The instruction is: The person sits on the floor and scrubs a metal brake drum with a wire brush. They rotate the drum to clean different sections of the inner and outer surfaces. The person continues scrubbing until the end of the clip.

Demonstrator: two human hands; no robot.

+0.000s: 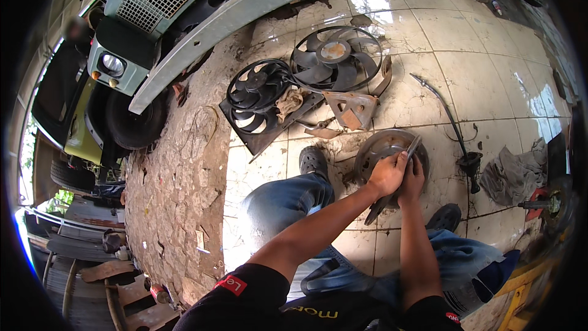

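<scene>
A round, brown-stained metal dish (367, 152) lies on the tiled floor between my feet; a wheel rim or a basin, I cannot tell which. Above it, both my hands close round a long, flat, greyish metal piece (415, 146). My left hand (389, 173) grips from the left, thumb on top. Close against it, my right hand (411, 181) wraps the same piece from the right. One end sticks out past my fingertips, and a dark end (375, 212) shows below my left wrist. The middle is hidden by my hands.
Ahead lie a large black fan (334, 52), a shrouded double fan (256, 89) and a rusty bracket (354, 110). A black cable with a lever base (470, 164) and a grey rag (513, 175) are at right. A vehicle's bumper (257, 21) juts in at upper left.
</scene>
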